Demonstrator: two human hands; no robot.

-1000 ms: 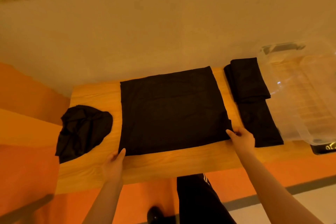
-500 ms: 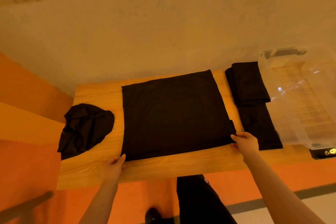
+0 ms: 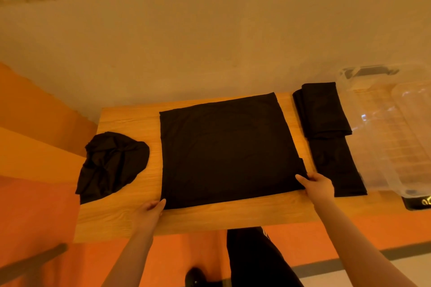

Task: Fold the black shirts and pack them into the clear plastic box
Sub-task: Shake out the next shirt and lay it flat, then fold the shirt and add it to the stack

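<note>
Both arms reach forward: left hand [image 3: 149, 213] and right hand [image 3: 318, 185], fingers together, pinch the half-folded black shirt's [image 3: 228, 149] near corners by the table's [image 3: 233, 216] near edge.

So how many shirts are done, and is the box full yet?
None are packed: the clear plastic box looks empty. One folded shirt lies as a long strip beside it. The flat shirt is in hand, with the left hand and right hand at its near corners. The crumpled shirt on the table is untouched.
</note>
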